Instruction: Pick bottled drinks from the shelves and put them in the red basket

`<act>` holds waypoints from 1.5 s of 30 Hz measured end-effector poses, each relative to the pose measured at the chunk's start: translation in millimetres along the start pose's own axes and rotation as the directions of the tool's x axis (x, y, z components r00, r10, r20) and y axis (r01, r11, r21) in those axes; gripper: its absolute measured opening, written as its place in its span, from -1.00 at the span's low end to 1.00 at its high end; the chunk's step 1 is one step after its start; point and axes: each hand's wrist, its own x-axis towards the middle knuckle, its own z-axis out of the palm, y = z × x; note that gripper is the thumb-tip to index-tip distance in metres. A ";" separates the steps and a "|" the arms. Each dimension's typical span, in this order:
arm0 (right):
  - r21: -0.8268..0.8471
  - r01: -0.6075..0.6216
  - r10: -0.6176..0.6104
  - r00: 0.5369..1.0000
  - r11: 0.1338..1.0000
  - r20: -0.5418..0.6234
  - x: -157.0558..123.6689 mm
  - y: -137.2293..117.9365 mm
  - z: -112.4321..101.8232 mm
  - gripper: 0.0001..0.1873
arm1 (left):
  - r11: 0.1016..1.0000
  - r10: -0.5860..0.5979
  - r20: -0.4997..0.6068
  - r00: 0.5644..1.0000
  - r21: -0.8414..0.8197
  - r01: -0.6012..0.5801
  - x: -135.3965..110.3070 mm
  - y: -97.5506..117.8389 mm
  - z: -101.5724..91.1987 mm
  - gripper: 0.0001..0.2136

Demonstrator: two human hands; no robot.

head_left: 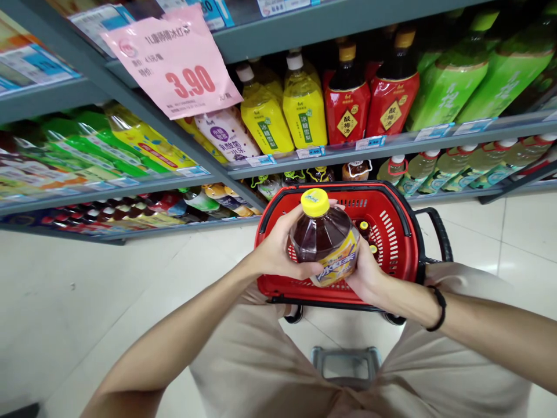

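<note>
A big bottle of dark iced tea (324,239) with a yellow cap and yellow label is held upright over a red shopping basket (394,232). My left hand (278,249) wraps its left side, fingers curled under the label. My right hand (368,273) cups its lower right side; a black band sits on that wrist. Inside the basket, two small yellow caps show beside the bottle.
Grey shelves run across the top, packed with yellow, red and green drink bottles (304,107). A pink price sign (176,61) reading 3.90 hangs at the upper left. The basket has a black handle (437,232) and wheels. Pale tiled floor lies left and right. A small grey stool (346,363) sits between my knees.
</note>
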 end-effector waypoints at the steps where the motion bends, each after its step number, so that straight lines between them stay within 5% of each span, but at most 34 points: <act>1: -0.005 0.006 -0.006 1.000 1.000 -0.001 0.4 0.9 -1.3 -0.72 | 1.000 -0.004 0.002 1.000 0.003 0.004 -0.2 -0.3 -0.1 -0.06; 45: -0.014 -0.062 0.062 0.998 0.998 -0.031 -4.3 -2.4 3.2 -0.63 | 0.999 -0.035 -0.015 0.999 0.012 0.035 -2.1 -1.9 -1.4 -0.03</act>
